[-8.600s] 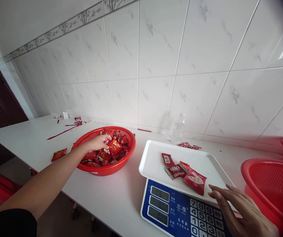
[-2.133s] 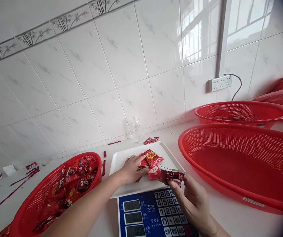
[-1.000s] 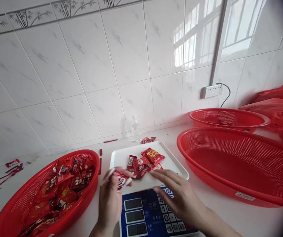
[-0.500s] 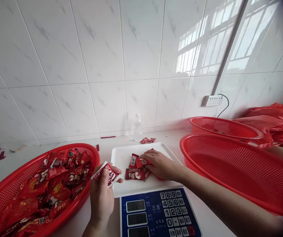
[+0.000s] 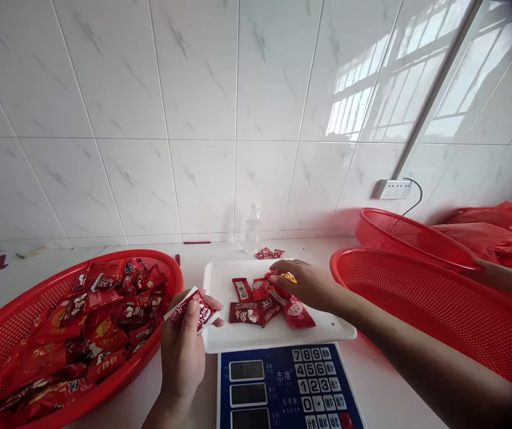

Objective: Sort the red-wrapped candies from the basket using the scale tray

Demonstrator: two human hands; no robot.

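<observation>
My left hand (image 5: 184, 345) is closed around a red-and-white snack packet (image 5: 196, 310), thumb on top, just left of the white scale tray (image 5: 224, 342). Over the tray's right half, my right hand (image 5: 307, 286) has its fingers curled on a red packet with a yellow patch (image 5: 288, 277), partly hidden by the fingers. Several small packets lie below and beside it, among them a dark red packet (image 5: 245, 313) and a bright red packet (image 5: 299, 314). The blue scale panel (image 5: 282, 387) with its keypad and displays sits in front of the tray.
A red basket (image 5: 173, 268) full of packets stands at left. Two more red baskets are at right, a near one (image 5: 416, 298) and a far one (image 5: 399, 229); another person's arm (image 5: 506, 280) reaches to the far one. A clear bottle (image 5: 253, 229) stands by the wall.
My right hand has shifted right and lifted slightly, uncovering more packets and showing a yellow-patched one at its fingers. The far basket is now tilted by the other person's hand. My left hand keeps its packet.
</observation>
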